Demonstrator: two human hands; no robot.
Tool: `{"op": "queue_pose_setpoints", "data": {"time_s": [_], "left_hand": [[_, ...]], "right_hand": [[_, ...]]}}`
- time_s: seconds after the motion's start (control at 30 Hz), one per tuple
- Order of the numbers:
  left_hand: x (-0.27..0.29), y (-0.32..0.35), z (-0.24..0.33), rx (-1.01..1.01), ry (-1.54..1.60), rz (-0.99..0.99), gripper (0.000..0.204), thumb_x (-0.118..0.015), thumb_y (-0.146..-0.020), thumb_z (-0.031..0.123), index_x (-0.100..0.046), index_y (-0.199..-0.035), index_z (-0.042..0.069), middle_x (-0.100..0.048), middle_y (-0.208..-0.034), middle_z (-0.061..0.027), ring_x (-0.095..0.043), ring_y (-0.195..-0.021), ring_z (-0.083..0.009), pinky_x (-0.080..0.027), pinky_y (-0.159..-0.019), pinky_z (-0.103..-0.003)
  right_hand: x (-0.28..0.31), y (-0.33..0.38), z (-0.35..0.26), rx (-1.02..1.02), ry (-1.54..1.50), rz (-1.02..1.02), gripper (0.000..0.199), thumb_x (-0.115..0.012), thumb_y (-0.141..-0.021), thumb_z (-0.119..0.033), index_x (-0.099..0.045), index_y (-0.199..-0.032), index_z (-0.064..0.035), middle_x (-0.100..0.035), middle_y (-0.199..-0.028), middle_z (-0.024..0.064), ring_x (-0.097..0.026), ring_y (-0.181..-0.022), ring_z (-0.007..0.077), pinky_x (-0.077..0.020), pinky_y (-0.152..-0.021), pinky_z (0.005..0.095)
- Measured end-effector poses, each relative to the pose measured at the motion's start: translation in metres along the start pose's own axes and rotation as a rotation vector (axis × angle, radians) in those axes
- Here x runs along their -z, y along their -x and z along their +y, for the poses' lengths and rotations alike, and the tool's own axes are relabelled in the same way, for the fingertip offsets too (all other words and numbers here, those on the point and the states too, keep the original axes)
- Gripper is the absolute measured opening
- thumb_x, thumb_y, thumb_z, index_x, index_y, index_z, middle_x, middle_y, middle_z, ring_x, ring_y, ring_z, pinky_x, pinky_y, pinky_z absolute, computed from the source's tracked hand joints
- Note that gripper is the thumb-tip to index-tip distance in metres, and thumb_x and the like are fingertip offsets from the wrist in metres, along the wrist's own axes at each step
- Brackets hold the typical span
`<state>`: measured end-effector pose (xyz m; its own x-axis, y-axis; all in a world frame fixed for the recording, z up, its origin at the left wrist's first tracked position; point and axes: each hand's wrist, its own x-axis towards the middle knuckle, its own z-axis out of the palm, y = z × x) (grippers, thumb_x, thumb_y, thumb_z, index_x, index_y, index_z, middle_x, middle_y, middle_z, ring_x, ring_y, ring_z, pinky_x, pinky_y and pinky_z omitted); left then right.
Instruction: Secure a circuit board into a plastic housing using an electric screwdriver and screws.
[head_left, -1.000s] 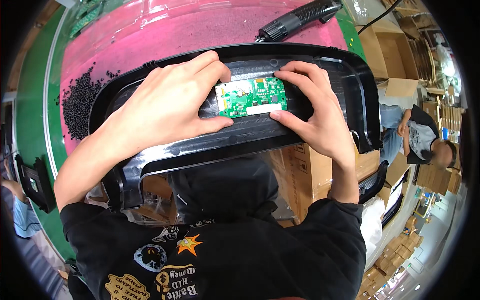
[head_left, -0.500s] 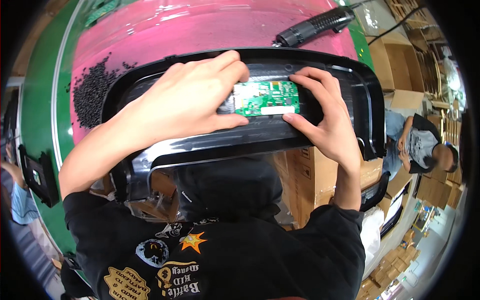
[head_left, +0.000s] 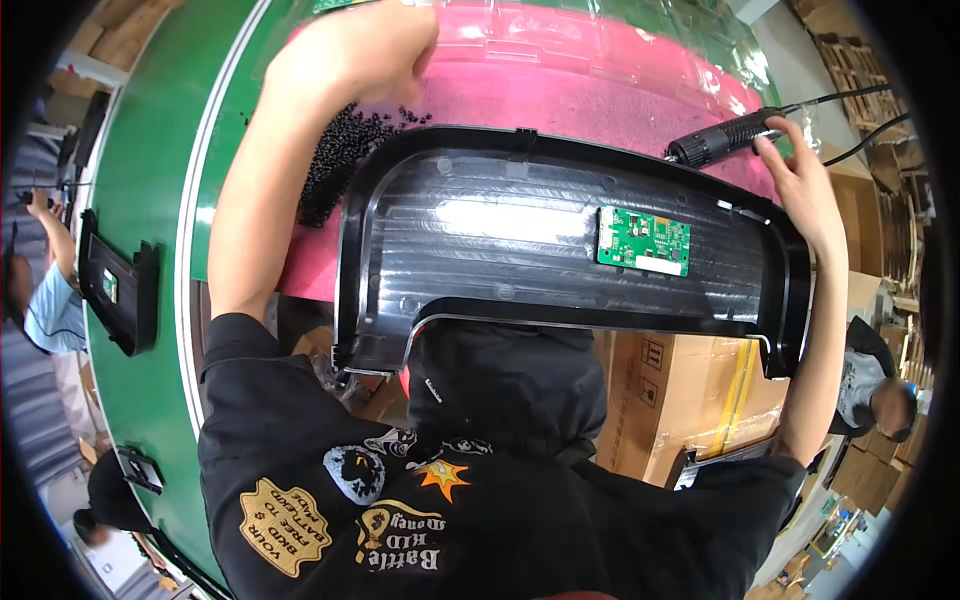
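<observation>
A green circuit board [head_left: 645,241] lies right of centre inside a large, curved black plastic housing [head_left: 480,275]. Neither hand touches the board or housing. My left hand [head_left: 365,55] is above the pink mat, beside a heap of small black screws [head_left: 345,155]. Its fingers bend downward, mostly hidden behind the hand and blurred, so I cannot make out anything in them. At the far right, my right hand [head_left: 800,185] reaches the rear of a black electric screwdriver [head_left: 725,138]. Its thumb and fingers are apart at the handle, not closed round it.
The housing lies partly on the pink mat [head_left: 570,100], its near edge overhanging cardboard boxes [head_left: 675,400]. Clear plastic trays [head_left: 540,40] stand at the back. Cables trail right from the screwdriver. On the green bench left sits another black housing [head_left: 120,285], near another person.
Both hands have left the circuit board, which now lies free in the housing. My left hand has moved to the screws, my right to the screwdriver. The whole view has shifted.
</observation>
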<state>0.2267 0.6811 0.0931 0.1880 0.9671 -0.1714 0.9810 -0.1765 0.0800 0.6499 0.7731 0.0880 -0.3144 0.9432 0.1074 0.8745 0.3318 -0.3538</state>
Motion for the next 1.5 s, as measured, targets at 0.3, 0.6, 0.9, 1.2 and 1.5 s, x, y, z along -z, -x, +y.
{"op": "queue_pose_setpoints", "data": {"time_s": [0.3,0.6,0.9,1.2,1.5], "left_hand": [[-0.009,-0.023,0.018,0.229,-0.126,-0.264,0.032,-0.082,-0.063,0.000,-0.061,-0.086,0.003,-0.068,-0.088,-0.0144,-0.068,-0.089,-0.0324,-0.054,-0.072,-0.043],[-0.010,-0.011,0.013,0.102,-0.090,-0.059,0.018,-0.077,-0.061,-0.002,-0.063,-0.072,0.000,-0.069,-0.075,-0.0175,-0.070,-0.076,-0.0332,-0.054,-0.065,-0.042],[-0.009,-0.012,-0.005,0.128,-0.032,-0.166,0.015,-0.073,-0.062,-0.002,-0.069,-0.076,-0.001,-0.069,-0.077,-0.0172,-0.069,-0.079,-0.0310,-0.054,-0.067,-0.040],[0.015,-0.021,0.038,-0.263,0.527,0.138,0.007,-0.068,-0.079,-0.002,-0.066,-0.085,-0.004,-0.065,-0.074,-0.0063,-0.062,-0.072,-0.0112,-0.051,-0.068,-0.027],[0.004,-0.014,0.088,-0.472,0.942,-0.015,0.013,-0.073,-0.084,0.001,-0.072,-0.097,0.001,-0.071,-0.087,-0.0032,-0.066,-0.084,-0.0098,-0.054,-0.079,-0.025]], "right_hand": [[0.003,-0.032,-0.025,-0.289,-0.166,-0.394,0.039,-0.057,-0.097,-0.053,-0.051,-0.105,-0.0155,-0.048,-0.062,-0.0031,-0.047,-0.055,0.0040,-0.0324,-0.042,0.0212],[-0.009,-0.033,-0.015,-0.196,-0.326,-0.320,0.046,-0.056,-0.099,-0.050,-0.056,-0.119,-0.0093,-0.053,-0.067,-0.0011,-0.050,-0.057,0.0066,-0.0397,-0.052,0.0231],[0.013,0.001,-0.147,0.092,-1.113,0.945,0.032,-0.050,-0.088,-0.007,-0.049,-0.121,-0.0049,-0.056,-0.093,0.0089,-0.054,-0.058,0.0136,-0.0475,-0.051,0.0260],[0.039,0.047,-0.100,0.283,-1.864,0.063,0.044,-0.066,-0.092,-0.030,-0.050,-0.114,0.0039,-0.051,-0.090,0.0033,-0.051,-0.079,0.0147,-0.0403,-0.098,0.0360],[0.017,0.056,-0.132,0.689,-1.893,0.086,0.042,-0.083,-0.070,-0.030,-0.055,-0.096,-0.0116,-0.053,-0.073,-0.0088,-0.048,-0.061,0.0038,-0.0378,-0.072,0.0234]]}}
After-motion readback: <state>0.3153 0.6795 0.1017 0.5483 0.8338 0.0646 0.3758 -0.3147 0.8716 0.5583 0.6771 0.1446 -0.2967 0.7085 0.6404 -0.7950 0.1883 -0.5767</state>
